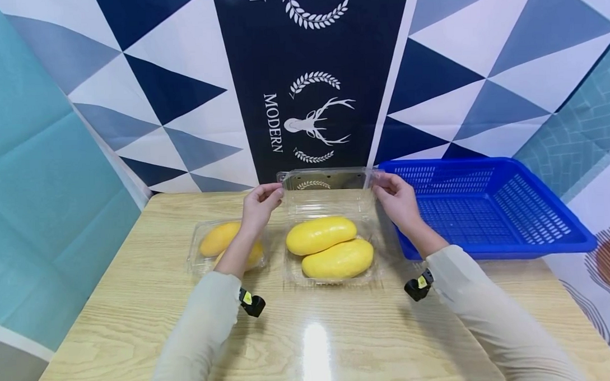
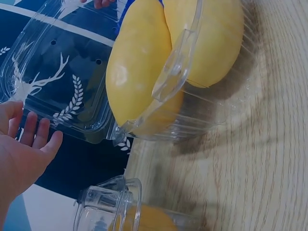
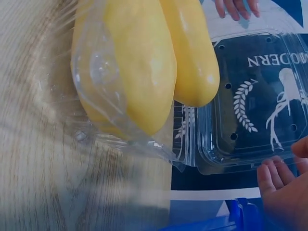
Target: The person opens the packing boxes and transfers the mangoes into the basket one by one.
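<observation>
Two large yellow mangoes [image 1: 337, 260] lie side by side in a clear plastic clamshell box [image 1: 294, 272] on the table. Its hinged lid [image 1: 330, 198] stands raised at the back. At the lid's left corner my left hand [image 1: 260, 206] pinches the rim between thumb and fingers. My right hand [image 1: 397, 198] pinches the opposite corner in the same way. The left wrist view shows the mangoes [image 2: 137, 72] filling the base, with the lid [image 2: 62, 72] tilted away from them. Small holes dot the lid [image 3: 260, 91] in the right wrist view.
Left of the box, a smaller clear box [image 1: 193, 256] holds orange-yellow mangoes [image 1: 218, 238], partly hidden by my left forearm. A blue perforated basket [image 1: 488, 250] stands at the right. Behind the wooden table [image 1: 360, 334] hangs a patterned cloth [image 1: 310, 56].
</observation>
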`<act>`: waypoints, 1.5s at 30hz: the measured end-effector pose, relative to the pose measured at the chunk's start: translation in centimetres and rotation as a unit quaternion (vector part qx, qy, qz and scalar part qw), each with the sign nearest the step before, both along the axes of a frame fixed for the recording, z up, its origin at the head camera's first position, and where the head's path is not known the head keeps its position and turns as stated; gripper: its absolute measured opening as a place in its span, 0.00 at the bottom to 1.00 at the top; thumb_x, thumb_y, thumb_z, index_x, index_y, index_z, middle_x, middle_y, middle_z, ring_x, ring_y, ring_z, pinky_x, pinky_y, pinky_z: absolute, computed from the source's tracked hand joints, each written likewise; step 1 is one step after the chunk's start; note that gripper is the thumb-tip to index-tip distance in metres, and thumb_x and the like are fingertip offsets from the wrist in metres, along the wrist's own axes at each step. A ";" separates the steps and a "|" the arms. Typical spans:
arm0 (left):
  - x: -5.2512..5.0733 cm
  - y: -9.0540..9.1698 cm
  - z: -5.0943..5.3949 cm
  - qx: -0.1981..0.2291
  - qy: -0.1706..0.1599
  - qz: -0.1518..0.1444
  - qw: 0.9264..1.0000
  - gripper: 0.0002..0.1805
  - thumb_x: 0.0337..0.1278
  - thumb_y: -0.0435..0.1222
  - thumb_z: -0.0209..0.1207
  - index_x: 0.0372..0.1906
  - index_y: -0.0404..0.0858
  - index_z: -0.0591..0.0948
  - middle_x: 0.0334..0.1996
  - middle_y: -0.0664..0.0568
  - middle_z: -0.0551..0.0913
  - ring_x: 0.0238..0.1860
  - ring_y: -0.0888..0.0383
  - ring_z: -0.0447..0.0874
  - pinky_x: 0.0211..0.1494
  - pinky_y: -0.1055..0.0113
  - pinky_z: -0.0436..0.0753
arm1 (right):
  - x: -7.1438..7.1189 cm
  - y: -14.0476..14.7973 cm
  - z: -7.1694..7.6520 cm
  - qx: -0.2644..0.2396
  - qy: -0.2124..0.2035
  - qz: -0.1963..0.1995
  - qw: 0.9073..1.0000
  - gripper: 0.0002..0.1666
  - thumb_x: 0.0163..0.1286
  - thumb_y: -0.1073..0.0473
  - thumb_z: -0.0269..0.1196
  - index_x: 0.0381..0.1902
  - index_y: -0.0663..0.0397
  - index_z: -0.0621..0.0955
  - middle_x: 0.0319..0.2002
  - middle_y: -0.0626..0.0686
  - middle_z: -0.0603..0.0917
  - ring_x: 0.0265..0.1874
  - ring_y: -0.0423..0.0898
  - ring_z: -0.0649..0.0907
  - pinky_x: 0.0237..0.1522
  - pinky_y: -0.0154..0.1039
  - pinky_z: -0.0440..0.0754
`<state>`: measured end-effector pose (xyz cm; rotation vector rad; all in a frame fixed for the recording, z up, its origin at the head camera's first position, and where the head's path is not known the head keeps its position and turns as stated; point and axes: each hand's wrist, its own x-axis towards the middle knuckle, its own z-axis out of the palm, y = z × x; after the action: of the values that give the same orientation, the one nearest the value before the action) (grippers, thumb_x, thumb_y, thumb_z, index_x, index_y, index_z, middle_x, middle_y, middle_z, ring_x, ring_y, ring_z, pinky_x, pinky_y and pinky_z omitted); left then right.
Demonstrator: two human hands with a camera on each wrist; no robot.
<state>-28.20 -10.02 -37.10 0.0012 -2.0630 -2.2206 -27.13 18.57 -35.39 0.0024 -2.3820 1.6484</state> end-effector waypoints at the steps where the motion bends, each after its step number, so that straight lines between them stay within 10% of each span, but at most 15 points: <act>1: -0.1 0.0 0.0 0.004 -0.001 0.000 1.000 0.14 0.59 0.32 0.59 0.49 0.29 0.79 0.32 0.59 0.80 0.36 0.68 0.80 0.54 0.66 0.84 | -0.1 -0.1 0.0 -0.007 -0.003 -0.004 1.000 0.19 0.69 0.64 0.55 0.56 0.64 0.74 0.53 0.62 0.79 0.39 0.27 0.75 0.41 0.16 0.75; 28: -1.8 0.3 -0.8 0.063 -0.068 0.017 0.996 0.15 0.60 0.33 0.58 0.49 0.28 0.77 0.30 0.55 0.78 0.44 0.51 0.79 0.60 0.53 0.80 | -2.4 -1.4 -1.0 -0.075 -0.017 -0.052 0.996 0.20 0.68 0.66 0.54 0.58 0.61 0.74 0.50 0.61 0.79 0.39 0.35 0.78 0.36 0.17 0.76; 38: -2.0 0.4 -1.1 0.059 -0.066 0.020 0.996 0.15 0.62 0.32 0.55 0.52 0.30 0.76 0.43 0.42 0.79 0.49 0.45 0.78 0.60 0.52 0.79 | -3.0 -1.9 -1.6 -0.069 0.015 -0.050 0.996 0.20 0.67 0.70 0.53 0.57 0.64 0.74 0.48 0.66 0.79 0.31 0.27 0.74 0.33 0.16 0.73; 45: -2.4 0.6 -1.3 0.045 -0.070 0.025 0.996 0.14 0.62 0.29 0.55 0.52 0.30 0.77 0.43 0.44 0.80 0.42 0.55 0.79 0.58 0.55 0.81 | -3.4 -2.3 -1.7 -0.040 -0.022 -0.059 0.997 0.23 0.69 0.67 0.51 0.62 0.61 0.69 0.52 0.64 0.78 0.42 0.41 0.76 0.38 0.19 0.73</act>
<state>-30.59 -9.45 -38.38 0.2201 -2.0028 -2.3435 -30.48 16.30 -37.06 -0.1870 -2.2981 1.7051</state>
